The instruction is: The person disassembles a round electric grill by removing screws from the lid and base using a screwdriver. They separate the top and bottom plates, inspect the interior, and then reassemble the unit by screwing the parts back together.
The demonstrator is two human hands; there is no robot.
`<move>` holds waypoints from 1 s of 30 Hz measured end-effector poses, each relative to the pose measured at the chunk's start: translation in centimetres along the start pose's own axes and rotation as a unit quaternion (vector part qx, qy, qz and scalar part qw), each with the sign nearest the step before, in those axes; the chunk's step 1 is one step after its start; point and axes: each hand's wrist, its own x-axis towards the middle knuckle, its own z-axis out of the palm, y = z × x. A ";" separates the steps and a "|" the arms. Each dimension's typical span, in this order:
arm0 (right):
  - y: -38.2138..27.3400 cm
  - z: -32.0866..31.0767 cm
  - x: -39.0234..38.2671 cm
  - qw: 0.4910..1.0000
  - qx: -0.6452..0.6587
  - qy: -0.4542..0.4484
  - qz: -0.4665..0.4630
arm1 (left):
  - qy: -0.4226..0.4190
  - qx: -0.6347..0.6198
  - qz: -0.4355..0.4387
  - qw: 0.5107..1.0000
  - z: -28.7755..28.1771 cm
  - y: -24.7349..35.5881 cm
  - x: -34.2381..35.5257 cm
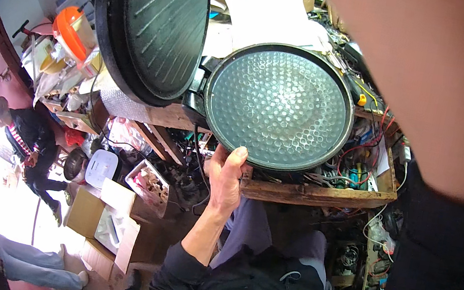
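My left hand (226,175) is up at the near rim of the round electric griddle (279,107), thumb lying over the rim's top edge and the other fingers tucked beneath where I can't see them, so they are clamped on that rim from above and below. I judge I hold it there to steady the pan at the edge of the wooden table (311,191), since the griddle sits right at the table's front lip with its dimpled lower plate facing up at me. Its ribbed lid (155,19) stands swung open on the hinge at the griddle's left, tilted nearly upright, which leaves the whole cooking surface bare to my eyes. My right arm (440,88) crosses high to the right of the griddle, close to the camera and blurred; the hand itself is out of the picture, so I cannot tell how those fingers stand. Behind the griddle lie white papers (268,8) and a tangle of wires and small tools (360,155) to its right. Well to the left of the griddle, past cardboard boxes (101,215) on the floor, another person (33,147) sits in dark clothes
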 end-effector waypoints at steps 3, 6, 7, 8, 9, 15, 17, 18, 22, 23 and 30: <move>-0.8 0.7 0.9 1.000 0.011 0.002 0.002 | -0.009 0.011 -0.008 1.000 -0.6 -0.1 0.2; -1.7 1.8 1.9 1.000 0.015 0.001 0.006 | -0.022 0.006 -0.014 1.000 -1.1 -0.4 0.6; -2.2 2.2 2.2 1.000 0.021 0.003 0.007 | -0.023 0.006 -0.013 1.000 -1.3 -0.3 0.5; -2.6 2.6 2.5 1.000 0.026 0.005 0.009 | -0.027 -0.001 -0.004 1.000 -1.4 -0.1 0.7; -2.6 2.5 2.5 1.000 0.024 0.005 0.014 | -0.034 -0.016 -0.006 0.999 -1.0 0.2 1.2; -2.6 3.2 2.9 0.999 0.046 0.003 0.026 | -0.095 -0.030 -0.028 0.995 -3.1 1.6 4.0; -2.3 3.5 2.9 0.998 0.051 -0.001 0.031 | -0.083 -0.014 -0.026 0.996 -3.5 1.7 4.5; -2.0 3.6 2.8 0.998 0.053 -0.002 0.035 | -0.081 -0.009 -0.026 0.996 -3.4 1.6 4.5; -2.5 3.9 3.2 0.997 0.070 -0.015 0.042 | -0.077 0.001 -0.018 0.997 -3.8 1.9 4.1; -3.2 4.0 3.5 0.997 0.071 -0.020 0.032 | -0.073 0.002 -0.014 0.997 -4.3 2.2 3.9; -5.6 6.1 6.5 0.936 -0.219 -0.122 0.248 | -0.089 0.090 -0.072 0.989 -1.7 1.9 3.8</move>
